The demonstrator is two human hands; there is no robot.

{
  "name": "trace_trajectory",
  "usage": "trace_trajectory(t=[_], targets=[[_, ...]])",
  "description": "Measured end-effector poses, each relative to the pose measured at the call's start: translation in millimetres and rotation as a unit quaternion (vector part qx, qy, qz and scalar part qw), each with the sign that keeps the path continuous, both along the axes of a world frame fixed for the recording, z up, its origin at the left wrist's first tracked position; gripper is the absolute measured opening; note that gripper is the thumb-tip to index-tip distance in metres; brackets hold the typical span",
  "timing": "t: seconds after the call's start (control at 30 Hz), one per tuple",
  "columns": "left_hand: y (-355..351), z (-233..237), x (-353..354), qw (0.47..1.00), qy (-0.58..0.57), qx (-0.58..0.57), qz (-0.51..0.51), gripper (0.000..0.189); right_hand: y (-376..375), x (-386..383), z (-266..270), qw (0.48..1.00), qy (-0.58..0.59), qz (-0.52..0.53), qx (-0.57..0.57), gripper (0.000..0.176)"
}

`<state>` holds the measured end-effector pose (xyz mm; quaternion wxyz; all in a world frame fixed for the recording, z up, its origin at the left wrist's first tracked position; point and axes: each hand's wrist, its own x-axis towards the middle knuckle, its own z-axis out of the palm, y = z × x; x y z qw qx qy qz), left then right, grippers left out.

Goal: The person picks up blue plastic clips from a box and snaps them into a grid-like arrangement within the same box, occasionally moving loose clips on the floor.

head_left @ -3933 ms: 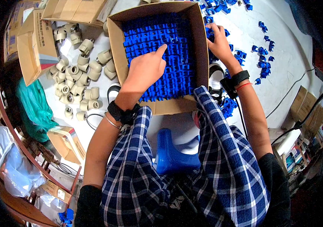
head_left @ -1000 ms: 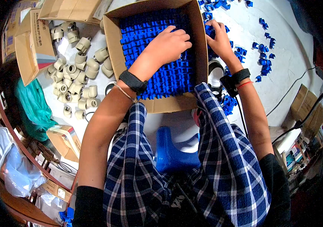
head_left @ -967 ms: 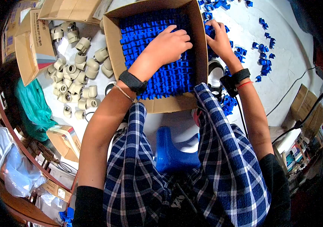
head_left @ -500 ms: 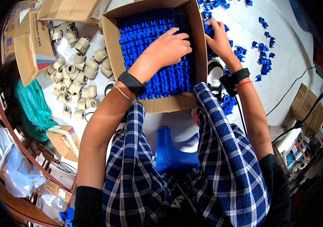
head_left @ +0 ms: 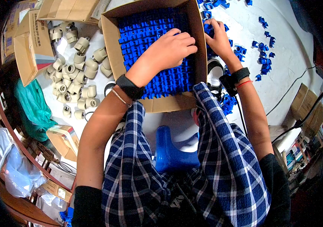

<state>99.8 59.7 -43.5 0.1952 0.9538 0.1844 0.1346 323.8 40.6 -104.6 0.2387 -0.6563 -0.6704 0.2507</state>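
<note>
Left hand (head_left: 171, 49) on packed blue clips (head_left: 146, 28) inside cardboard box (head_left: 169, 104); right hand (head_left: 219, 38) outside box wall, touching loose clips (head_left: 208, 27).

Both arms extend forward, the 2 hands close together. The left hand (head_left: 172, 48) is palm down, forearm angled rightward, fingers bent, tips hidden; grip not determinable. The right hand (head_left: 217, 37) is back up, fingers curled closed.

Left side: heap of beige pipe fittings (head_left: 74, 75) on white floor (head_left: 286, 49), open cartons (head_left: 29, 41) beside it. Green plastic bag (head_left: 33, 108) below, small carton (head_left: 65, 140) near it. Blue stool (head_left: 172, 151) centre-bottom. Black cable (head_left: 288, 92) far right.
</note>
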Motion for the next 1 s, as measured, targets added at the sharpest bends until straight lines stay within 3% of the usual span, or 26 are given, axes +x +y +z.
trace_trajectory(t=[0.17,0.53,1.0], targets=[[-2,12,-3,0.997,0.017,-0.069,-0.033,0.027,0,0,0,1.000,0.002,0.000,-0.004,0.042],[-28,14,2,0.990,0.135,0.031,-0.028,0.012,0,-1,2,1.000,0.002,-0.006,-0.015,0.043],[-45,13,4,0.985,0.161,0.063,0.001,0.009,0,2,-4,1.000,0.007,0.005,-0.004,0.044]])
